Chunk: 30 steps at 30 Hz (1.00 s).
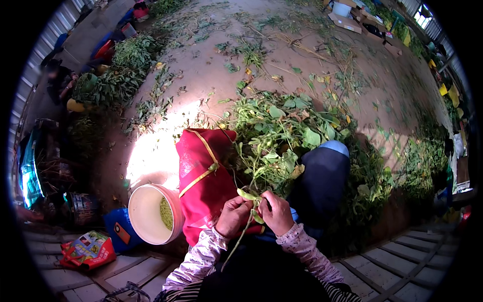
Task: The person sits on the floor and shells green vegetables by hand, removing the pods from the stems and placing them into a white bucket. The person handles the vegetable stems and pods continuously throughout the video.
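Observation:
My left hand (pixel 233 216) and my right hand (pixel 276 212) are close together over my lap, both fingering a green bean plant stem (pixel 241 234) with plump pods (pixel 247 194). The fingertips of each hand are closed at the pods; the stem's bare end slants down towards my body. A red cloth (pixel 205 185) with yellow trim covers my left leg. Just beyond my hands lies a heap of leafy bean plants (pixel 279 132). To the left a pale bucket (pixel 137 215), tilted in view, holds shelled green beans (pixel 166 213).
A red printed bag (pixel 88 251) and a blue bag (pixel 121 230) with an orange phone-like object on it stand left of the bucket. More plants (pixel 113 79) are piled at the far left, near another person (pixel 58 81). Cardboard boxes (pixel 345 22) stand at the back right.

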Each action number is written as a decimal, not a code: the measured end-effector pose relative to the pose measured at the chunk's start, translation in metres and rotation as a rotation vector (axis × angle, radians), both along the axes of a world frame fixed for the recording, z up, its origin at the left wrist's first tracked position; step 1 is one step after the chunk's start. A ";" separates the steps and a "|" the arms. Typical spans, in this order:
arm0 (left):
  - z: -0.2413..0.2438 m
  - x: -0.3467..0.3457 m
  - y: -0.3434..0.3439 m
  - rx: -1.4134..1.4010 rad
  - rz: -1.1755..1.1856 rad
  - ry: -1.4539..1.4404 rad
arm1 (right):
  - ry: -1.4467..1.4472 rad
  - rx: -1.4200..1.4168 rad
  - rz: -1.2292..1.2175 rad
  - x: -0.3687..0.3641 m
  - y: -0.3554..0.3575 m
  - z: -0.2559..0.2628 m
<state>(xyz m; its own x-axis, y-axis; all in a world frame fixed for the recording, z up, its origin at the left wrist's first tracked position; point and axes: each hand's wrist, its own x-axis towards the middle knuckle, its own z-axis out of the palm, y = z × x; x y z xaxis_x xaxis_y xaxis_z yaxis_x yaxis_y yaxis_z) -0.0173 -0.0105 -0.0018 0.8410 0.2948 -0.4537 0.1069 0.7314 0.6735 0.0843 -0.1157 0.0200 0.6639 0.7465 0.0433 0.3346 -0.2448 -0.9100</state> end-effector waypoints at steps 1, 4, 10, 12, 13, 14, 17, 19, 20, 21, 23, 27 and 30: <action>0.002 0.001 -0.001 0.028 0.014 0.034 | -0.045 -0.029 0.018 0.000 -0.002 0.000; 0.006 0.006 -0.003 0.080 0.098 -0.067 | -0.156 -0.132 0.098 0.001 -0.004 0.003; -0.011 0.005 0.001 -0.007 0.092 -0.098 | -0.225 -0.018 0.116 -0.002 -0.002 0.002; -0.007 0.006 0.002 0.042 0.084 -0.033 | -0.295 -0.013 0.146 -0.003 -0.001 0.000; -0.004 0.007 0.002 0.065 0.078 0.001 | -0.328 -0.011 0.159 -0.004 0.000 -0.001; 0.002 0.009 0.002 0.076 0.074 0.008 | -0.365 -0.025 0.137 -0.005 0.001 -0.003; -0.006 0.008 0.002 0.136 0.064 -0.112 | -0.314 0.110 0.072 -0.005 0.001 -0.009; -0.010 0.006 0.000 0.128 0.032 -0.092 | -0.148 0.085 0.044 -0.006 -0.007 -0.018; -0.012 0.004 0.003 0.166 0.026 -0.114 | -0.139 0.121 0.022 -0.006 -0.004 -0.022; -0.015 0.003 0.003 0.192 0.014 -0.138 | -0.133 0.145 -0.007 -0.006 -0.005 -0.027; -0.011 0.003 0.004 0.205 -0.028 -0.126 | 0.010 0.085 -0.036 -0.007 -0.006 -0.026; -0.002 0.003 0.007 0.356 -0.127 -0.103 | 0.490 0.046 -0.005 0.002 -0.015 -0.027; -0.004 0.005 0.008 0.506 -0.120 -0.113 | 0.432 0.109 -0.083 0.011 -0.015 -0.030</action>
<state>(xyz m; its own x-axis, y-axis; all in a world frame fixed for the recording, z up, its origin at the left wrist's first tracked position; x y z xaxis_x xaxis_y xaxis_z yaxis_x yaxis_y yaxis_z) -0.0127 -0.0028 -0.0061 0.9175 0.3522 -0.1846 0.0766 0.2989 0.9512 0.0949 -0.1311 -0.0104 0.6957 0.6965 -0.1758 -0.0983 -0.1500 -0.9838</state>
